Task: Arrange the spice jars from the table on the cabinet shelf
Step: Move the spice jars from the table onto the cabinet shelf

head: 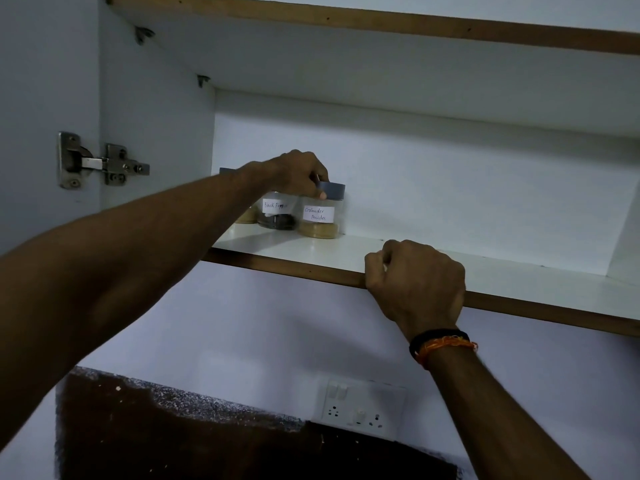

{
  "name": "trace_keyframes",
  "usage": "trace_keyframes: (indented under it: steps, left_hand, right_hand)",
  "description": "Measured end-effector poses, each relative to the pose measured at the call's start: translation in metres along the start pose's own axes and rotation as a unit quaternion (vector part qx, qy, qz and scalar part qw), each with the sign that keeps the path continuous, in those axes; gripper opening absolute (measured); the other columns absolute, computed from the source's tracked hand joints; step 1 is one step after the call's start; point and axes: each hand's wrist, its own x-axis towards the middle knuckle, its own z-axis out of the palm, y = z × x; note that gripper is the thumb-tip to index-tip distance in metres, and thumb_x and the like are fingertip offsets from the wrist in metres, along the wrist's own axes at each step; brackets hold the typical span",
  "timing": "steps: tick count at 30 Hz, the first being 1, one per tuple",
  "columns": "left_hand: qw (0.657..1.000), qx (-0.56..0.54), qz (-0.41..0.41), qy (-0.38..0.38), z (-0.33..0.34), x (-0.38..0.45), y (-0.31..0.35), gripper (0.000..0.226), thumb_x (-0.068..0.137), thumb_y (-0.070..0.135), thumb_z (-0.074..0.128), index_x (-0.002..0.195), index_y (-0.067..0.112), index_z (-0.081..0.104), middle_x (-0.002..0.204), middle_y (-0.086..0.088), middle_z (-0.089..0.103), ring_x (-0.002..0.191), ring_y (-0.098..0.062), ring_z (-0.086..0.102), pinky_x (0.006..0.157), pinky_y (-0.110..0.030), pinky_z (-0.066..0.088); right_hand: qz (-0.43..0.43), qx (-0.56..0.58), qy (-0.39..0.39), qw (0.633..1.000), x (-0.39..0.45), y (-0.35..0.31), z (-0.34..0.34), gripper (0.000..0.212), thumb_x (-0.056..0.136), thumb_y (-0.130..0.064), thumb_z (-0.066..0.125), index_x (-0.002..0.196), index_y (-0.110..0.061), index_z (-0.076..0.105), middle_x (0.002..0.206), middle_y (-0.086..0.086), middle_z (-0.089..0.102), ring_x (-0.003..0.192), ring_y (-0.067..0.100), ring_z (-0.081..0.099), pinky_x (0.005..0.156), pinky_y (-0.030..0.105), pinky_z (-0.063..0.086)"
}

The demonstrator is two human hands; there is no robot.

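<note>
A: Cabinet shelf (346,258), white board with a brown front edge, runs under both hands. Arms?

B: Left arm stretched long from lower left, up and over the shelf, wrist bent down. Right forearm rises from lower right, banded at the wrist.

A: Right hand (417,282)?

B: Clenched over the shelf's front edge, knuckles toward the camera, thumb on the edge. It holds no jar.

A: Left hand (298,174)?

B: Fingers curled down over jar lids, thumb tip on the grey lid of the coriander powder jar (320,216). It seems to be grasping that lid from above; how firmly, cannot tell.

A: Jars relative to that hand?

B: Coriander jar directly beneath the fingertips, standing on the shelf near the back wall. Black pepper jar (277,213) under the palm, touching or just beside the coriander. A third jar (246,216) behind the left wrist, mostly hidden, label unreadable. All well apart from the right hand.
</note>
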Motion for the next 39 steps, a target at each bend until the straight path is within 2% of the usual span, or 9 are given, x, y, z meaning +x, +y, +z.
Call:
trace_keyframes:
  steps: [6, 10, 14, 21, 23, 26, 28, 35, 39]
  left_hand:
    - [0.999, 0.038, 0.007, 0.012, 0.005, 0.009, -0.006, 0.013, 0.093, 0.032, 0.067, 0.093, 0.020, 0.066, 0.085, 0.003, 0.060, 0.085, -0.021, 0.056, 0.080, -0.037, 0.046]
    - [0.999, 0.043, -0.005, 0.018, 0.008, 0.012, -0.008, 0.020, 0.093, 0.032, 0.067, 0.102, 0.015, 0.072, 0.087, 0.002, 0.062, 0.086, -0.021, 0.056, 0.085, -0.039, 0.048]
    - [0.999, 0.032, -0.008, 0.025, 0.009, 0.013, -0.009, 0.021, 0.093, 0.030, 0.068, 0.103, 0.012, 0.073, 0.084, 0.001, 0.061, 0.083, -0.020, 0.055, 0.080, -0.035, 0.046]
    - [0.999, 0.036, -0.012, 0.019, 0.009, 0.013, -0.010, 0.026, 0.093, 0.030, 0.067, 0.108, 0.011, 0.074, 0.100, -0.005, 0.073, 0.090, -0.024, 0.062, 0.083, -0.037, 0.050]
    - [0.999, 0.039, -0.017, 0.020, 0.011, 0.013, -0.012, 0.034, 0.093, 0.033, 0.067, 0.119, 0.011, 0.071, 0.114, -0.007, 0.073, 0.102, -0.027, 0.064, 0.091, -0.040, 0.051]
    - [0.998, 0.027, -0.031, 0.045, 0.017, 0.010, -0.016, 0.057, 0.093, 0.037, 0.067, 0.143, 0.013, 0.052, 0.142, -0.008, 0.059, 0.129, -0.029, 0.053, 0.109, -0.044, 0.041]
    - [0.997, 0.014, -0.036, 0.060, 0.020, 0.007, -0.021, 0.062, 0.094, 0.037, 0.065, 0.147, 0.013, 0.044, 0.149, -0.009, 0.052, 0.135, -0.030, 0.047, 0.111, -0.044, 0.036]
    - [0.997, -0.010, -0.052, 0.060, 0.011, -0.031, -0.026, 0.057, 0.098, 0.031, 0.060, 0.148, 0.011, 0.042, 0.152, -0.011, 0.047, 0.138, -0.030, 0.043, 0.113, -0.042, 0.034]
    - [0.992, -0.076, -0.048, 0.085, -0.003, -0.067, -0.009, 0.049, 0.096, 0.021, 0.063, 0.142, 0.009, 0.050, 0.140, -0.013, 0.058, 0.125, -0.028, 0.057, 0.097, -0.031, 0.045]
  right_hand:
    - [-0.006, 0.001, -0.005, 1.000, -0.001, 0.000, 0.000, 0.038, 0.085, -0.038, 0.040, 0.056, -0.018, 0.057, 0.049, -0.003, 0.049, 0.045, 0.014, 0.040, 0.050, 0.021, 0.024]
    - [0.000, 0.002, -0.007, 1.000, -0.001, 0.000, 0.000, 0.039, 0.084, -0.039, 0.040, 0.056, -0.018, 0.056, 0.049, -0.003, 0.048, 0.045, 0.015, 0.041, 0.050, 0.021, 0.024]
    - [0.001, 0.005, -0.011, 1.000, -0.001, 0.000, 0.001, 0.039, 0.085, -0.039, 0.039, 0.058, -0.018, 0.058, 0.050, -0.003, 0.050, 0.046, 0.015, 0.042, 0.050, 0.021, 0.031]
    - [-0.005, -0.001, -0.009, 1.000, 0.000, 0.000, 0.000, 0.038, 0.084, -0.038, 0.040, 0.058, -0.018, 0.059, 0.051, -0.003, 0.050, 0.046, 0.014, 0.042, 0.050, 0.022, 0.026]
    - [-0.006, -0.005, -0.010, 1.000, -0.001, 0.000, 0.000, 0.038, 0.084, -0.039, 0.039, 0.059, -0.018, 0.059, 0.051, -0.003, 0.050, 0.046, 0.015, 0.042, 0.050, 0.022, 0.026]
    - [-0.008, -0.010, -0.007, 1.000, 0.000, 0.001, 0.001, 0.038, 0.084, -0.039, 0.039, 0.059, -0.018, 0.060, 0.051, -0.003, 0.051, 0.046, 0.015, 0.043, 0.051, 0.022, 0.027]
    - [-0.009, -0.008, -0.001, 1.000, 0.000, 0.000, 0.001, 0.038, 0.083, -0.037, 0.040, 0.057, -0.018, 0.059, 0.050, -0.002, 0.050, 0.045, 0.015, 0.041, 0.050, 0.021, 0.024]
    - [-0.011, 0.004, -0.001, 1.000, -0.001, 0.001, 0.001, 0.041, 0.085, -0.038, 0.036, 0.055, -0.017, 0.054, 0.049, -0.002, 0.047, 0.045, 0.018, 0.043, 0.049, 0.023, 0.033]
    - [-0.012, 0.000, -0.014, 1.000, -0.001, 0.001, -0.001, 0.042, 0.087, -0.038, 0.035, 0.057, -0.016, 0.054, 0.052, 0.000, 0.049, 0.048, 0.020, 0.045, 0.050, 0.024, 0.033]
